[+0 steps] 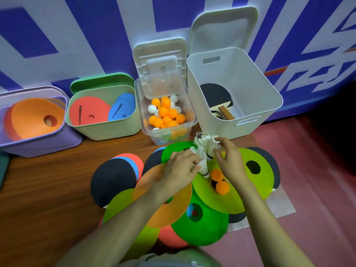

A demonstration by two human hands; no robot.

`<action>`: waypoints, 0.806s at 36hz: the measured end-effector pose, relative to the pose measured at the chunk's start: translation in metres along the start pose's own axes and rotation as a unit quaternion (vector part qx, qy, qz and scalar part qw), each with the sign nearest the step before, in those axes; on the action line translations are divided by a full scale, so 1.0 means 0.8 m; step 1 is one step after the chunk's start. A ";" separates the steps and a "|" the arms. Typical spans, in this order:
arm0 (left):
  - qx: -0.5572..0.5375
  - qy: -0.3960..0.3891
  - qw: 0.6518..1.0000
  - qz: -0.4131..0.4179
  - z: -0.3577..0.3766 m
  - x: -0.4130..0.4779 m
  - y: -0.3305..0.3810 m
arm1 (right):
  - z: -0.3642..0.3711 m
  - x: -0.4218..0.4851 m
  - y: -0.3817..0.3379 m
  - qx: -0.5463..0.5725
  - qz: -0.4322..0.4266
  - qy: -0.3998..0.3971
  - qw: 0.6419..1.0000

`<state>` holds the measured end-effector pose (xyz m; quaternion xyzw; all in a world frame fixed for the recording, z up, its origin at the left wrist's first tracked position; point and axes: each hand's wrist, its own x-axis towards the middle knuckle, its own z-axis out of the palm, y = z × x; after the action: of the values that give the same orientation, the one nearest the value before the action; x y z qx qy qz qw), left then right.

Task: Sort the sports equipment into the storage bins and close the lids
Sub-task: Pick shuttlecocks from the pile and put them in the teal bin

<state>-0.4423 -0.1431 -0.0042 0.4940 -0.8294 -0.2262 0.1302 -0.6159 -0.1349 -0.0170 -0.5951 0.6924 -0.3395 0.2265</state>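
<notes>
Both hands meet over a pile of flat markers and disc cones (202, 228) that lies on the wooden floor (48, 180) just in front of the clear bin (152, 138). Between them is a bunch of white shuttlecocks (204, 149), raised over the pile in front of the clear bin's right corner. The left hand (179, 170) has its fingers curled round the bunch's lower part. The right hand (229, 162) pinches the feathers between thumb and bent fingers.

Two loose orange balls (222, 187) rest on a lime disc in the pile, just below the right hand.

The clear bin holds orange and white table tennis balls (165, 112), and its lid (159, 60) stands upright at its back edge. Directly right of the clear bin is a tall white bin (221, 116) with table tennis paddles (215, 93) inside; a white lid (223, 29) leans on the wall behind it. Directly left of the clear bin a green bin (107, 132) contains red and blue flat markers, with a green lid (100, 81) behind it. Further left, a purple bin (44, 145) holds orange disc cones (34, 116).
</notes>
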 end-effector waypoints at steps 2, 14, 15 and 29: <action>0.014 0.037 0.998 0.042 0.004 -0.005 -0.004 | 0.000 -0.004 -0.001 0.003 -0.006 0.013 1.000; -0.015 0.136 0.980 0.147 0.011 -0.026 -0.030 | 0.006 -0.020 0.005 0.054 0.000 0.077 0.996; -0.022 0.138 0.980 0.142 0.010 -0.028 -0.030 | 0.007 -0.022 0.007 0.064 0.007 0.078 0.995; -0.157 0.263 0.952 -0.012 -0.035 -0.039 -0.041 | 0.013 -0.005 -0.069 0.056 -0.097 0.053 0.992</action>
<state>-0.3899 -0.1363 0.0037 0.5194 -0.7136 -0.2177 0.4167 -0.5707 -0.1363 0.0169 -0.6269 0.6221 -0.4293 0.1889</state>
